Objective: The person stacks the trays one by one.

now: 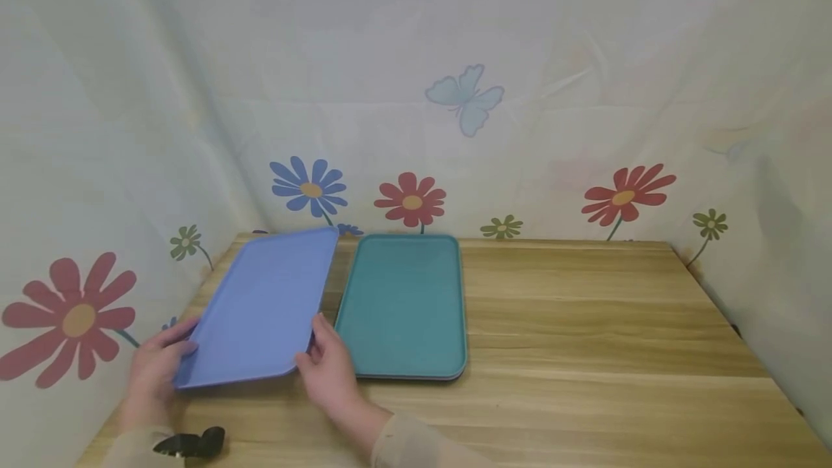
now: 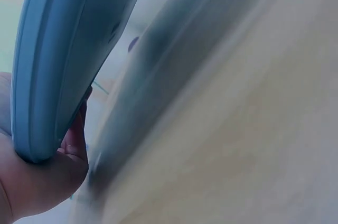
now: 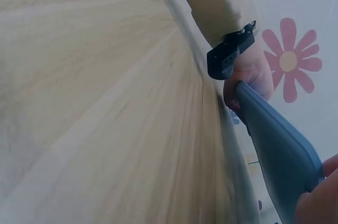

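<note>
Both hands hold a blue rectangular tray (image 1: 260,302) by its long sides, close to the near corners. My left hand (image 1: 154,367) grips the left edge, thumb on top and fingers beneath. On the opposite edge, my right hand (image 1: 328,367) pinches the rim between thumb and fingers. Seen from low down in the right wrist view, the tray (image 3: 280,155) is raised above the tabletop. A teal tray (image 1: 406,309) lies just right of it on the table, with a darker rim showing under its near edge.
The wood-grain table (image 1: 604,352) stretches to the right. A pale curtain (image 1: 520,35) printed with flowers and butterflies hangs behind and along the sides. A black device (image 1: 191,443) is worn on the left wrist.
</note>
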The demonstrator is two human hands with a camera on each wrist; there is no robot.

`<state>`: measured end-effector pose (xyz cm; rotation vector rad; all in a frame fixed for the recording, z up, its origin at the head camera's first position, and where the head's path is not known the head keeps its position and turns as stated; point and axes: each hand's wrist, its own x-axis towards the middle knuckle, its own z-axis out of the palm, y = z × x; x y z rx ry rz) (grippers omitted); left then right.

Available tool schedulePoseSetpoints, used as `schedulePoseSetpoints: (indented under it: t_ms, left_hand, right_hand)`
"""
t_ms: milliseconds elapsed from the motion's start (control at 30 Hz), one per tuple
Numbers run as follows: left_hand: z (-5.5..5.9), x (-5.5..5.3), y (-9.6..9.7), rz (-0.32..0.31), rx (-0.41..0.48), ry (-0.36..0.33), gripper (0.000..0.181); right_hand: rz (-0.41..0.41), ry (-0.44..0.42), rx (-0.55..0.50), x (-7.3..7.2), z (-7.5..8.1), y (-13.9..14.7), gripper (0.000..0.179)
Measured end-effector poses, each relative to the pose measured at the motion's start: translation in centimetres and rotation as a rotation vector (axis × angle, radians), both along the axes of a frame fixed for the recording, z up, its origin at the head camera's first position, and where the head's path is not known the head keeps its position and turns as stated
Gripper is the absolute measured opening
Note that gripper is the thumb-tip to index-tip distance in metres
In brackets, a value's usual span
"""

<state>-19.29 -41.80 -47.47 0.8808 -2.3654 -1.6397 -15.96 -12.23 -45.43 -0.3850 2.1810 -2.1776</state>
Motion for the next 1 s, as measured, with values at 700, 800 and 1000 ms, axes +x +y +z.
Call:
schedulePoseSetpoints:
  t_ms: [700, 800, 1000]
  left_hand:
    - [2.2, -0.8, 5.0, -0.023, -0.02, 0.071, 0.054]
    - [2.4, -1.0, 5.7, -0.03, -0.014, 0.084, 0.055]
    - [2.8, -1.3, 7.1, -0.037, 0.007, 0.093, 0.056]
  right_hand:
    - [-0.011, 0.033, -0.075, -0.8, -0.3, 4.7, 0.051]
    - [-0.016, 0.034, -0.1, -1.0, -0.4, 5.3, 0.051]
    - [-0.042, 0.013, -0.127, -1.2, -0.3, 6.4, 0.053]
